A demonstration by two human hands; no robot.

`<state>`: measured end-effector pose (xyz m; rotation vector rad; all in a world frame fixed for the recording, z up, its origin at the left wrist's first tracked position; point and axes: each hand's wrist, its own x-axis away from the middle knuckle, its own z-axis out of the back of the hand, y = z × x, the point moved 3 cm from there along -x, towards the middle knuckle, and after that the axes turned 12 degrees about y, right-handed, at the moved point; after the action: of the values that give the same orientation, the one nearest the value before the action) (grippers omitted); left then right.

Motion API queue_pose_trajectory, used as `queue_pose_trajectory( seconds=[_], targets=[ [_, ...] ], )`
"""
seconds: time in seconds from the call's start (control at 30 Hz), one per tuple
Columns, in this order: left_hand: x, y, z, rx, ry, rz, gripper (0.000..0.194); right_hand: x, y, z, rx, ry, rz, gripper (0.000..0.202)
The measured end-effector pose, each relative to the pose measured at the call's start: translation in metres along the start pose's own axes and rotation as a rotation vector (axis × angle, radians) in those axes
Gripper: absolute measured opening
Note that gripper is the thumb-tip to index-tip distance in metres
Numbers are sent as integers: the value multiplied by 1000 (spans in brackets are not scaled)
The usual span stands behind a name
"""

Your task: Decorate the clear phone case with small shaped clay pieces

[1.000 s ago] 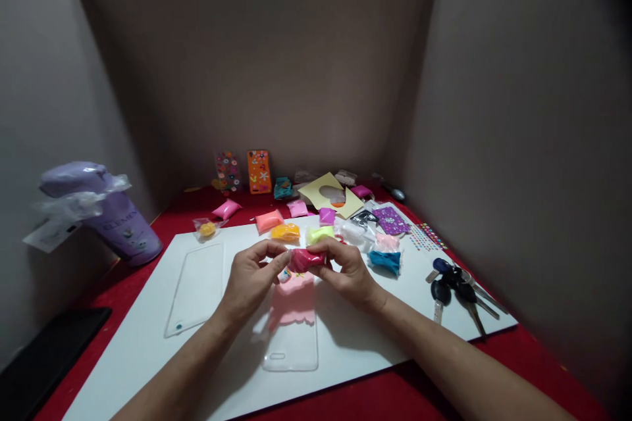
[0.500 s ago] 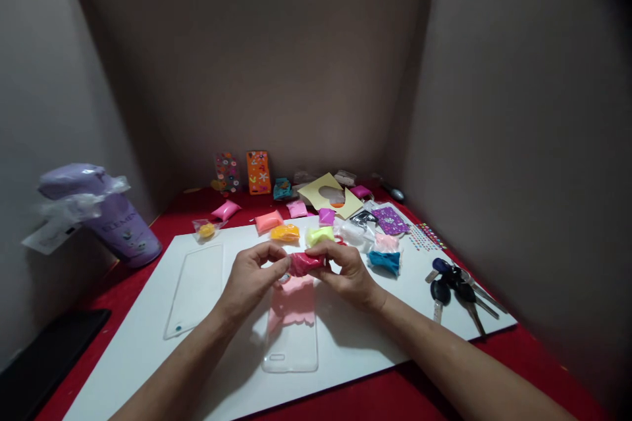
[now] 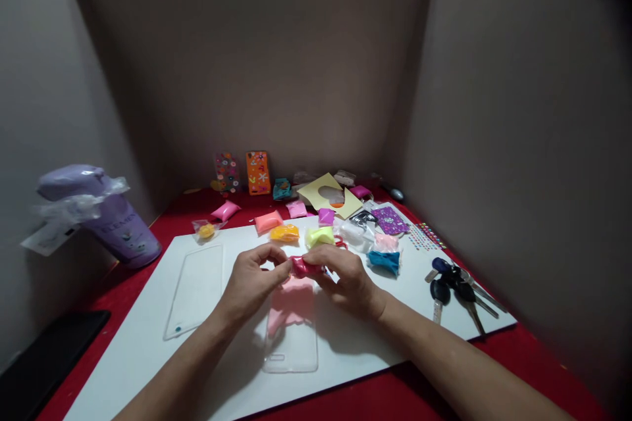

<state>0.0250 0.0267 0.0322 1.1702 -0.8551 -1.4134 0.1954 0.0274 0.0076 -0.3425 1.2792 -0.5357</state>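
Between my two hands is a small dark-pink packet of soft clay in clear wrap. My left hand pinches its left end, while my right hand grips its right part with the fingers over the top. Below them on the white board lies a clear phone case, its upper part covered with a ragged layer of light pink clay. My hands hover over the top end of that case and hide it. A second clear phone case lies to the left.
Several clay packets, including an orange one and a blue one, lie behind my hands. Keys rest at the right. Two decorated phone cases, one orange, stand against the back wall. A purple tumbler leans at left.
The packet has turned and shifted slightly left in my fingers, and my right hand now covers more of it. Both hands stay over the case.
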Motion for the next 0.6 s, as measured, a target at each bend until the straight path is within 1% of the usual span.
queue_pose_trajectory(
  seconds=[0.07, 0.13, 0.27, 0.47, 0.53, 0.6],
  targets=[
    [1, -1, -1, -13, 18, -33, 14, 1, -1, -1, -37, 20, -9, 21],
    [1, -2, -2, -10, 34, -51, 13, 2, 0, -1, -86, 55, -55, 21],
    [1, 0, -2, 48, 46, -41, 13, 5, 3, -3, -151, 107, -149, 22],
    [0, 2, -4, 214, 40, 50, 19, 5, 15, -5, -320, 180, -378, 20],
    [0, 1, -4, 243, 33, 49, 17, 5, 21, -7, -412, 180, -450, 22],
    [0, 1, -4, 256, 27, 14, 15, 4, 25, -8, -497, 167, -510, 26]
  ],
)
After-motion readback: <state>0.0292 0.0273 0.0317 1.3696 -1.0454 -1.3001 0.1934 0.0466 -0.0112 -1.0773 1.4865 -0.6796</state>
